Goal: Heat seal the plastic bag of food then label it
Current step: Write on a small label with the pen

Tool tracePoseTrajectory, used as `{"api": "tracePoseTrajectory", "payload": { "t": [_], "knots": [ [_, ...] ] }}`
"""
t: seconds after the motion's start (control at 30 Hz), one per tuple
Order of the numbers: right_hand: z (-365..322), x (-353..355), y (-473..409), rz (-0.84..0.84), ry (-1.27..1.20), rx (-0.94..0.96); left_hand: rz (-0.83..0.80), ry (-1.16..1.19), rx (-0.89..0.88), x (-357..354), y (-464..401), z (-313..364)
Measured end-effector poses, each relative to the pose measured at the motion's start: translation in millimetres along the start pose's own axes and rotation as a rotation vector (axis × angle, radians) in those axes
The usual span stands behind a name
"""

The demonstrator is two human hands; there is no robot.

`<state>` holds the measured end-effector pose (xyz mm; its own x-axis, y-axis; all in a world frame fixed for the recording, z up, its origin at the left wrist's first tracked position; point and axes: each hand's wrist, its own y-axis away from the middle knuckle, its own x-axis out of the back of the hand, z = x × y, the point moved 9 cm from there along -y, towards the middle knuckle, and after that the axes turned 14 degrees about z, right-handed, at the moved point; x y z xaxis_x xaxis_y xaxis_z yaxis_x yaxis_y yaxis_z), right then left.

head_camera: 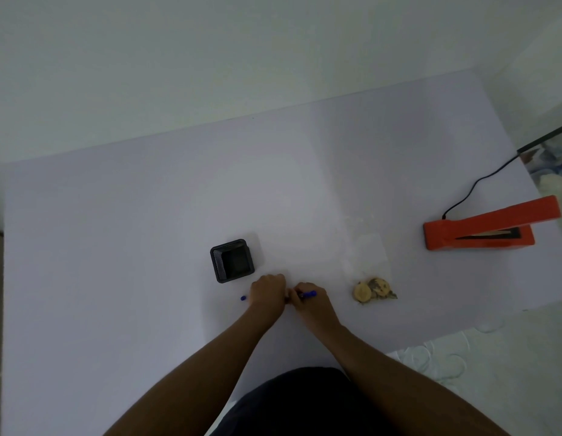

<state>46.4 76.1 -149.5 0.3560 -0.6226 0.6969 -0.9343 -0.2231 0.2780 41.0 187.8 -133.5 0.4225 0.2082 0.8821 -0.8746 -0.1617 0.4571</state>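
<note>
White table [116,247], hands meeting at centre.
Right hand [308,302] grips blue pen [309,294]; left hand [268,291] curled, contents unclear; bag [367,262] beside sealer [481,229].

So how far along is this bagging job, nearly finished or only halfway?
Probably past halfway. The clear plastic bag of food lies apart from the orange heat sealer, whose arm is raised, though a seal line is too faint to confirm. Now the right hand holds a blue pen beside the left hand, with a blue cap lying nearby. No label shows on the bag yet.
</note>
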Motion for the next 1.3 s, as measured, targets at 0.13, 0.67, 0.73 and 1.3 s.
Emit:
{"api": "tracePoseTrajectory", "payload": {
  "t": [0.13, 0.67, 0.73, 1.3],
  "knots": [
    [-0.4, -2.8, 1.2, -0.046, -0.027, -0.021, 0.004, -0.009, -0.007, 0.5, -0.9, -0.1],
    [5.6, 7.4, -1.6, 0.072, -0.102, -0.109, -0.011, -0.018, 0.005, -2.7, -0.6, -1.5],
    [4.4, 10.3, -2.3, 0.097, -0.126, -0.12, -0.015, -0.022, 0.004, -3.1, -0.9, -1.5],
    [-0.8, 18.5, -0.4, 0.142, -0.127, -0.103, -0.043, -0.004, 0.013, -3.7, -1.7, -2.6]
  ]
}}
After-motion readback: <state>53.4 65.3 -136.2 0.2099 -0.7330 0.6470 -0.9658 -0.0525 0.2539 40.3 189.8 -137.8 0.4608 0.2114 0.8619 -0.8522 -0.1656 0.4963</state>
